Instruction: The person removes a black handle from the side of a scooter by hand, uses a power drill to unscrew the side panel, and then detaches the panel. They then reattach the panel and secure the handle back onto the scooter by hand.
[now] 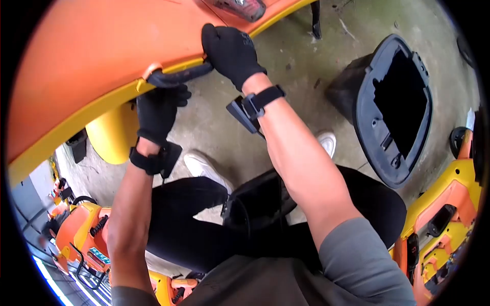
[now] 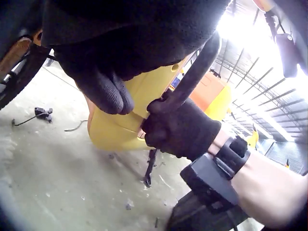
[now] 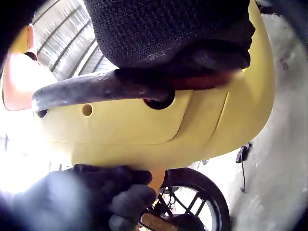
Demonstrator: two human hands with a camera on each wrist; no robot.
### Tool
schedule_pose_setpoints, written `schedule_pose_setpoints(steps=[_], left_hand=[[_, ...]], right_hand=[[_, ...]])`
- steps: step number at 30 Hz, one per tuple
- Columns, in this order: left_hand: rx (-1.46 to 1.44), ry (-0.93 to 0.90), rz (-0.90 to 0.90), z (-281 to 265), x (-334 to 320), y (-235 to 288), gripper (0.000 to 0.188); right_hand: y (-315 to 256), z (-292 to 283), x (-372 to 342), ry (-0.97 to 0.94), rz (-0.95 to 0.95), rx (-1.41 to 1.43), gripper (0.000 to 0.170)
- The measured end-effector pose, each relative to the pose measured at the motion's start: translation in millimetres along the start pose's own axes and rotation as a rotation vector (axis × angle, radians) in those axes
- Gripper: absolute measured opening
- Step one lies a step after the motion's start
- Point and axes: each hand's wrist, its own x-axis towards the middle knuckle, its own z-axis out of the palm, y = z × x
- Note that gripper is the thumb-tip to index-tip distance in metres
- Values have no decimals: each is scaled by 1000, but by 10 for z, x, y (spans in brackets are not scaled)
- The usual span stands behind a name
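Note:
Both hands wear black knit gloves and work at the edge of an orange and yellow motorbike body (image 1: 117,46). My right hand (image 1: 232,53), fingers curled, lies against the orange panel's edge, beside one end of a black curved grab bar (image 1: 178,77). Whether those fingers grip the edge or only press on it, I cannot tell. The yellow side panel (image 3: 125,132) carries the bar, with a dark round hole at the bar's end. My left hand (image 1: 159,113) is below the bar, its loosely bent fingers (image 3: 132,202) under the yellow panel's lower edge.
A black storage box (image 1: 365,122) with a wide rim stands on the concrete floor to the right. More orange and yellow vehicles (image 1: 84,229) stand behind at both sides. A spoked wheel (image 3: 219,197) shows below the panel. A small black part with a wire (image 2: 43,114) lies on the floor.

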Motion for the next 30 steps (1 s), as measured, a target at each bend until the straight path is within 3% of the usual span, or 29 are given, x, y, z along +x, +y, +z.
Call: schedule_pose_setpoints(steps=[1, 4, 5, 6, 8, 9, 11, 12, 17, 22, 26, 28, 29, 30], left_hand=[[164, -33, 1, 16, -14, 59, 29], [38, -24, 64, 9, -16, 36, 25], [131, -84, 71, -47, 2, 21, 29], [131, -77, 80, -72, 52, -33, 29], [-96, -154, -61, -141, 174, -181, 31], [-16, -160, -23, -101, 165, -190, 33], [-365, -198, -112, -154, 247, -263, 36], [-230, -218, -64, -66, 146, -124, 37], [-130, -193, -82, 50, 95, -58, 31], [-383, -153, -109, 135, 49, -2, 32], [-351, -129, -102, 62, 135, -9, 35], [-419, -231, -221, -125, 235, -75, 38], [-275, -243, -162, -140, 212, -102, 40], [-356, -185, -191, -130, 245, -115, 40]], right_hand=[[11, 3, 27, -62, 30, -28, 8], [-40, -62, -21, 3, 54, 122, 12], [-90, -59, -70, -23, 320, 392, 22], [-56, -32, -131, -23, 309, 395, 22], [151, 116, -299, 47, 536, 800, 31], [245, 141, -393, 37, 604, 863, 32], [298, 47, -417, -13, 750, 955, 31], [281, -13, -405, -48, 836, 965, 29], [160, -110, -254, -35, 887, 941, 27], [181, -100, -256, -108, 896, 1010, 27], [243, -44, -276, -149, 932, 1084, 26], [326, 24, -350, -99, 926, 1378, 26], [368, 55, -416, -81, 940, 1382, 26], [408, 84, -465, -29, 1039, 1403, 27]])
